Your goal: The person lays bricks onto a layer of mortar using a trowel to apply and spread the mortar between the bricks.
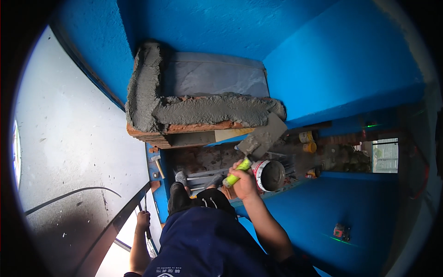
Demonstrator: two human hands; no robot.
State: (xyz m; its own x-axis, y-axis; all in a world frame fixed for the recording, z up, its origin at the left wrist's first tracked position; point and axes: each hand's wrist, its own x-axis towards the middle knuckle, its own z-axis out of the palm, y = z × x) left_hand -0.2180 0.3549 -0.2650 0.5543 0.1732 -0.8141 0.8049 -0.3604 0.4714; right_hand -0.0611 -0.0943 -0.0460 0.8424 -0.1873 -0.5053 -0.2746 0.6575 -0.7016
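Note:
My right hand [242,183] is closed round the yellow-green handle of a trowel [264,135]. The trowel's broad grey blade is smeared with mortar, and its tip reaches the right end of a brick wall top. A thick, rough layer of wet mortar [198,112] covers that L-shaped wall top, with orange brick [203,127] showing along its near edge. At the lower left my left hand [144,219] is wrapped round a slim dark bar [148,233], whose kind I cannot make out. A bucket of grey mortar [271,176] stands just right of my right hand.
Blue walls [341,69] enclose the wall top, with a grey slab [217,76] behind it. A large white panel [78,120] fills the left. Below lie a hammer [158,166], platform rails [203,174] under my feet and yellow buckets [309,147]. A red laser level [340,231] is at right.

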